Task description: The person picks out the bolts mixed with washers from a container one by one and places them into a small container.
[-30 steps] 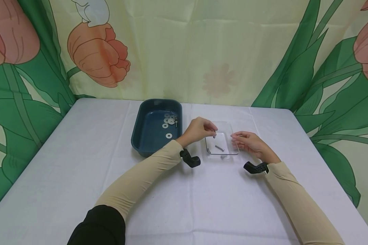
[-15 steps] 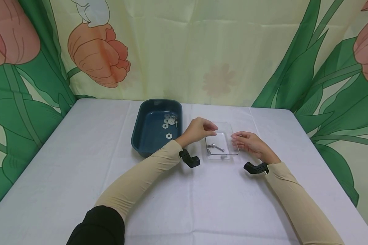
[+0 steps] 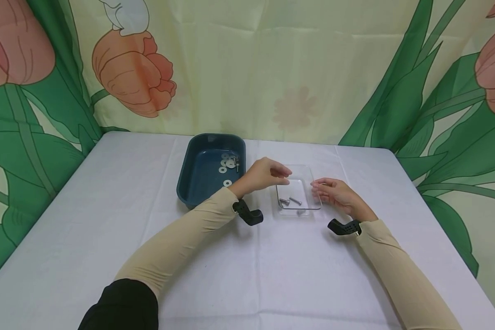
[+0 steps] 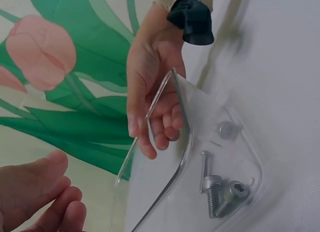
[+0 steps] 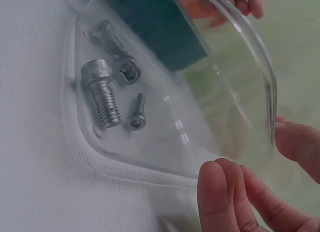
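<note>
In the head view, my left hand (image 3: 268, 175) hovers over the left side of a clear plastic box (image 3: 301, 209), with nothing visible between its fingers. My right hand (image 3: 334, 195) is at the box's right wall. In the right wrist view, its thumb (image 5: 300, 144) touches the rim and its fingers (image 5: 215, 192) lie on the other side, so the wall is held between them. Metal socket-head bolts of different sizes lie on the box's floor: a thick bolt (image 5: 101, 94) and a small thin bolt (image 5: 137, 114) show plainly.
A dark blue tray (image 3: 185, 183) stands left of the box, with several flat washers (image 3: 222, 170) and some bolts (image 3: 237, 164) at its right side. A white cloth (image 3: 297, 275) covers the table. Behind hangs a flower-printed curtain (image 3: 231, 68).
My left hand has let go of a bolt, which dropped into the clear box beside another. The hand has since drawn slightly left. My right hand stays at the box.
</note>
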Demonstrator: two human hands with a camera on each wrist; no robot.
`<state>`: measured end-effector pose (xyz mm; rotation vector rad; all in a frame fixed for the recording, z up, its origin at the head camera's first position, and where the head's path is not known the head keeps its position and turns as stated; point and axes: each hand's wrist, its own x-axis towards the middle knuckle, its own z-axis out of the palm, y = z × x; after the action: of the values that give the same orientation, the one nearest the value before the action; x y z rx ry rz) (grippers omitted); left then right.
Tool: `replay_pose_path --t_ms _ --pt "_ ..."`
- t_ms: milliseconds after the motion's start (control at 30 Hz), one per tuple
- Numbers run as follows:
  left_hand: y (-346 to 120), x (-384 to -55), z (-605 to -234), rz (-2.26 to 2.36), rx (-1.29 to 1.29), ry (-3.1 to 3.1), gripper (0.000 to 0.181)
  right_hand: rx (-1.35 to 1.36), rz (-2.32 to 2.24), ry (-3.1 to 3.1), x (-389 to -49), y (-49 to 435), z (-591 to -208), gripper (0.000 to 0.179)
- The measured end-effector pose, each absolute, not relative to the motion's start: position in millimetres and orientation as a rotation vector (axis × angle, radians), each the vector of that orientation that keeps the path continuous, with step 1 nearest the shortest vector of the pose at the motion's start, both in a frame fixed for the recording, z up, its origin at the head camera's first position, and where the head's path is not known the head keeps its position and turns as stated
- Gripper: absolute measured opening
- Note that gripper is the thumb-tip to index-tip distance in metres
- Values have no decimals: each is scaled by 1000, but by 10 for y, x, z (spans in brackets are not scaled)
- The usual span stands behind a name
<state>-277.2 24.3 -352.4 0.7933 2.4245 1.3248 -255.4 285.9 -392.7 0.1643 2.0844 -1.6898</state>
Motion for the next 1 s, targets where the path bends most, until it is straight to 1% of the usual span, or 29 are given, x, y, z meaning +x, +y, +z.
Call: replay_pose_path --t_ms 367,600,833,1000 --pt "36 -2685 -3291 1280 812 2430 31 150 -1727 2068 -2547 2862 -3941 24" --pt "-113 -2675 -3080 1279 841 2451 29 143 -1727 2065 -2542 2867 -3937 25" --pt "-279 -2731 -2902 1247 840 2523 30 146 -1714 2073 -2541 2863 -3931 29" --pt "-414 -2837 -2871 1238 829 2572 29 160 -1699 2084 -2550 2853 -3923 34"
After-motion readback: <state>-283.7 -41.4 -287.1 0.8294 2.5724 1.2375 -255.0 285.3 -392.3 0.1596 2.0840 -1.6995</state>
